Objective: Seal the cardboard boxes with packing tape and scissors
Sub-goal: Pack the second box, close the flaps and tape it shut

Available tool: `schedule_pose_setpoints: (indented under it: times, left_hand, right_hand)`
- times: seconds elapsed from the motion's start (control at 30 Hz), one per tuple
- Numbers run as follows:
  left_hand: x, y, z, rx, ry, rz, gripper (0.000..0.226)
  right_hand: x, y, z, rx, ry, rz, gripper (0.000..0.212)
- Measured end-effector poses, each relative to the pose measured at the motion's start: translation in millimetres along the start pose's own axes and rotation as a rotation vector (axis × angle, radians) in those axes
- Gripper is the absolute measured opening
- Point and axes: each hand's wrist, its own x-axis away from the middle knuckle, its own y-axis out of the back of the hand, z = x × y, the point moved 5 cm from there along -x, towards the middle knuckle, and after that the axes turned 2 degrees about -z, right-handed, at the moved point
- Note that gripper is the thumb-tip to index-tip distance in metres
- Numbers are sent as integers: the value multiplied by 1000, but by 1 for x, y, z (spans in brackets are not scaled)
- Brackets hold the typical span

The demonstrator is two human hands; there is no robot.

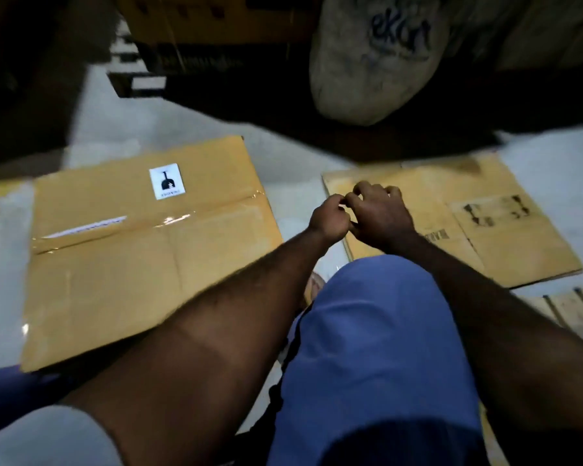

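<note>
A dim storeroom or packing area: flattened tan cardboard boxes (pixel 142 253) lie on the pale tiled floor (pixel 297 163) beside a bulging grey printed sack (pixel 374 62) and stacked yellow cartons (pixel 216 18).

Both arms reach forward into the middle of the frame, and the hands meet just right of center. The left forearm (pixel 229 317) comes up diagonally from the lower left, bare, with the wrist pretty straight. The right forearm (pixel 485 297) comes in from the lower right edge. The left hand (pixel 329 216) is curled up almost like a fist. The right hand (pixel 382 215) is just beside it and touching it, knuckles up, fingers (pixel 367 190) hooked down like claws. It's too blurry to tell if they're pinching anything between them.
</note>
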Motion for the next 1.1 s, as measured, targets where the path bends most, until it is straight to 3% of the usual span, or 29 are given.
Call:
schedule_pose_setpoints:
  times: [0.2, 0.4, 0.53, 0.7, 0.83, 1.0, 1.1]
  left_hand:
    - [52, 111, -47, -34, -178, -141, 44]
    - [113, 254, -2, -246, -187, -336, 45]
    - [150, 344, 80, -461, -9, -456, 51]
    - [189, 407, 181, -601, 277, -573, 46]
    - [172, 412, 203, -468, 404, -627, 47]
    - [136, 417, 210, -300, 508, -738, 70]
    - [121, 422, 215, -181, 611, -802, 67]
  right_hand:
    - [-56, 131, 58, -2, 246, -24, 37]
    - [-88, 159, 196, -222, 105, 147, 35]
    - [-70, 109, 265, -436, -31, 162, 40]
    - [-67, 47, 276, -414, -206, 167, 50]
    - [-90, 25, 250, -434, -419, 114, 55]
    - [-113, 5, 238, -480, -605, 145, 68]
    - [-122, -12, 224, -597, -732, 168, 79]
